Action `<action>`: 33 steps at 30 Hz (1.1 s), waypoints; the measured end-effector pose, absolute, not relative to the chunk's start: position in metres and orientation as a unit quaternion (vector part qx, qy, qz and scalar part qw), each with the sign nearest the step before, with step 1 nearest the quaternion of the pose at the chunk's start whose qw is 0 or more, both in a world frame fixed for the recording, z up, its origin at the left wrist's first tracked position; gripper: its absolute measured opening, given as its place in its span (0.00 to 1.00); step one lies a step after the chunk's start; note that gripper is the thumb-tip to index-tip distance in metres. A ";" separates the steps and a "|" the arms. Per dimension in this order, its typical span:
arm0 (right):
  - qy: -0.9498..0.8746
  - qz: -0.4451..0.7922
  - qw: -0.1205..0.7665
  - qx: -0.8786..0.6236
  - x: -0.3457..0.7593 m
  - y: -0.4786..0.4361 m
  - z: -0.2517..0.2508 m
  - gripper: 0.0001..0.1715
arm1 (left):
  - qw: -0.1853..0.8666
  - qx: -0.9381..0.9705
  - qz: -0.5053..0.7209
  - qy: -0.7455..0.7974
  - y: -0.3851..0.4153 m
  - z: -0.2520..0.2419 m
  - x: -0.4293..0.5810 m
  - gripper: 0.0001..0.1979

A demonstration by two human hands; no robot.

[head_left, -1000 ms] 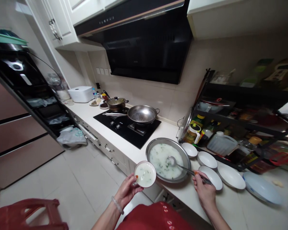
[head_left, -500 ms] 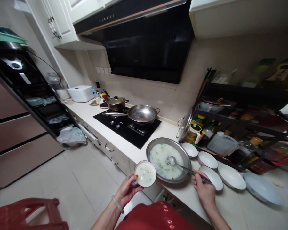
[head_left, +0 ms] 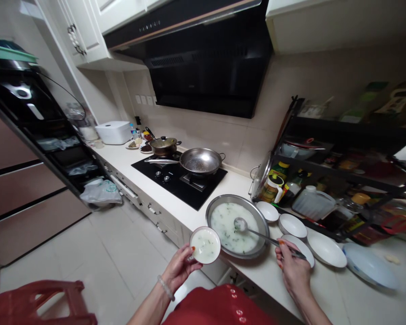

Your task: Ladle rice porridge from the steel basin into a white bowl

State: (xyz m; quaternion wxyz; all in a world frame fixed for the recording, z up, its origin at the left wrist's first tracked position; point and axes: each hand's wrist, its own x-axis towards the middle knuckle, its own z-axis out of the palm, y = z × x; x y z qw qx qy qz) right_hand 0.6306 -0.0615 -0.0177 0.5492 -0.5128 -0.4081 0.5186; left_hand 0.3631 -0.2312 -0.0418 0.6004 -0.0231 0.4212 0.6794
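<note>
My left hand [head_left: 182,263] grips a small bowl [head_left: 205,245] by its left side, thumb at the rim. Pale soup with green bits fills it, and it is held just off the counter's front edge. In my right hand [head_left: 292,264] is the handle of a metal ladle [head_left: 241,225]. The ladle's head lies over the milky soup [head_left: 227,234] in a wide steel basin [head_left: 264,246] on the counter. White bowls stand right of the basin, one [head_left: 301,248] partly hidden behind my right hand.
Behind the basin, a frying pan [head_left: 202,161] and a lidded pot [head_left: 164,145] sit on the black gas stove [head_left: 149,169]. A dark rack [head_left: 345,180] of bottles rises at the right. A red stool [head_left: 83,302] stands on the floor at lower left.
My right hand has moved slightly right and down with the ladle. The ladle's head has shifted a little within the basin. My left hand and its bowl have stayed almost still.
</note>
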 end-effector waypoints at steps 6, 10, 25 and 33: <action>-0.445 0.508 0.509 -0.535 0.635 -0.065 -0.030 0.29 | 0.600 -0.017 0.677 0.426 -0.234 -0.048 0.364 0.15; -0.458 0.500 0.497 -0.542 0.637 -0.066 -0.031 0.31 | 0.597 -0.022 0.677 0.430 -0.234 -0.050 0.363 0.16; -0.672 0.370 0.481 -0.425 0.641 -0.066 -0.033 0.16 | 0.595 -0.028 0.684 0.422 -0.239 -0.048 0.364 0.15; -0.704 0.393 0.417 -0.419 0.624 -0.084 -0.028 0.18 | 0.598 -0.019 0.679 0.426 -0.241 -0.047 0.365 0.14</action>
